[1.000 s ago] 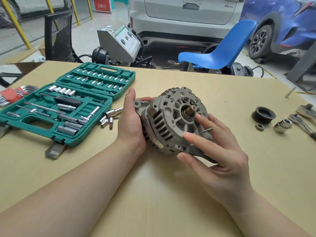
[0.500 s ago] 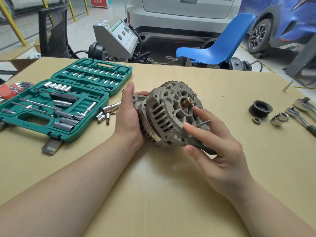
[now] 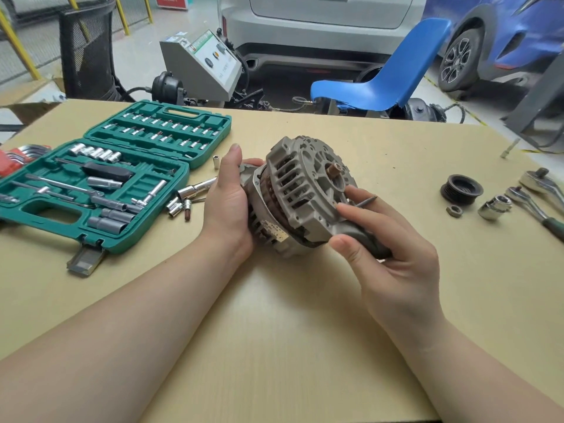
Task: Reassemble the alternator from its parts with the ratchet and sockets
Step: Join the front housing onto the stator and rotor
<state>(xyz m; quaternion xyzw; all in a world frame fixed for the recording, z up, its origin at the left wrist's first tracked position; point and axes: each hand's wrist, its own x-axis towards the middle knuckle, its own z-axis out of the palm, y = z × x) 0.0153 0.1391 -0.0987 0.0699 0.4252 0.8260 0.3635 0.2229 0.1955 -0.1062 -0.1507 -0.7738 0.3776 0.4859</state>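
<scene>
The grey alternator [image 3: 302, 190] sits tilted at the table's middle, its copper-tipped shaft [image 3: 333, 171] pointing up and right. My left hand [image 3: 227, 203] cups its rear housing, fingers hidden behind it. My right hand [image 3: 384, 248] grips the lower right mounting ear, thumb underneath, fingertips beside a long bolt [image 3: 364, 202] sticking out of the front housing. A black pulley [image 3: 461, 189], a nut [image 3: 453, 211] and a large socket [image 3: 494, 207] lie at the right. Two ratchets [image 3: 532, 203] lie at the far right edge.
An open green socket case [image 3: 122, 175] fills the left of the tan table [image 3: 274, 346], with loose sockets and an extension bar [image 3: 189, 196] beside it. Red-held hex keys [image 3: 15, 158] lie far left. A blue chair [image 3: 381, 77], a grey machine and cars stand behind.
My right hand slid down from the alternator's front face to grip the lower mounting ear. The alternator tilted so a gap between its housings shows. My left hand kept its hold.
</scene>
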